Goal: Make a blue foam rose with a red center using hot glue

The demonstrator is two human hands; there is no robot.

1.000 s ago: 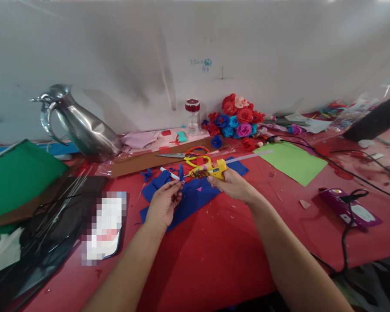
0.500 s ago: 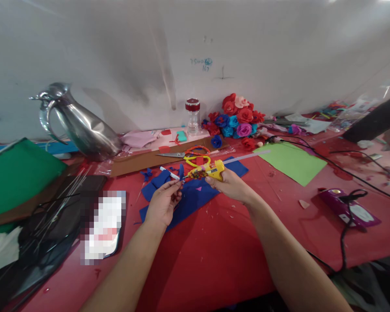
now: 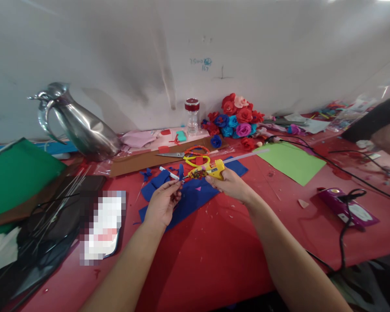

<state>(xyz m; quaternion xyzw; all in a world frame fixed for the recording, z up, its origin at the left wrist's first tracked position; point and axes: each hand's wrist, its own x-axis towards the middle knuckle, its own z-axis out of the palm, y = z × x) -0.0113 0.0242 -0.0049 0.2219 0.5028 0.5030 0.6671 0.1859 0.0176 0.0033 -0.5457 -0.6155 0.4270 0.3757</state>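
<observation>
Frame centre | left grip (image 3: 164, 201) pinches stick (image 3: 169, 174) with blue petal (image 3: 181, 171) | right grip (image 3: 230, 184) closed round glue gun (image 3: 211, 170), nozzle at petal | both over blue felt (image 3: 195, 196) on red surface (image 3: 214, 251)

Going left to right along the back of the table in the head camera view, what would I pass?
Steel jug → clear jar with red lid → bunch of paper roses → light green sheet.

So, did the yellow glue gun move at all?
No. The glue gun sits just as close to the yellow scissors as before.
</observation>
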